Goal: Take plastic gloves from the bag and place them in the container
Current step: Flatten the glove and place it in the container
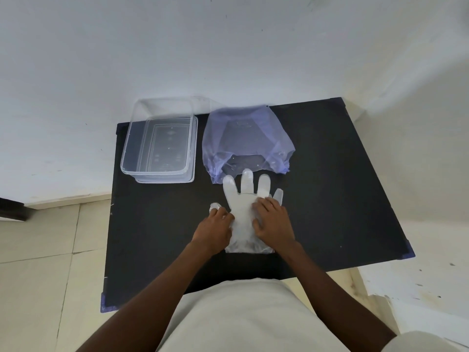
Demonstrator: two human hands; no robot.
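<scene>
Desk (342, 199): black top, centre of the frame, set against a white wall; pale tiled floor to the left.

Container (159, 146): clear plastic, rectangular, upper left of the desk, open side up. It appears to sit on or in a second clear piece that shows below its near edge. Nothing can be made out inside it.

Bag (247, 138): thin, translucent, bluish-violet, just right of the container at the back of the desk. Its mouth faces the lower part of the frame and lies slack and open.

Glove (242, 199): clear plastic, flat on the desk in the middle of the frame, fingers spread and pointing toward the bag, the middle fingertip touching or overlapping the bag's mouth. The cuff lies nearest the person. Whether it is one glove or a stack cannot be told.

Left hand (215, 228): forearm coming up from the lower left, palm down, fingers curled onto the glove's left edge near the thumb; pressing or pinching, not clear which.

Right hand (272, 222): forearm coming up from the lower right, palm down, fingers spread flat on the glove's right side, pressing it to the desk.
</scene>
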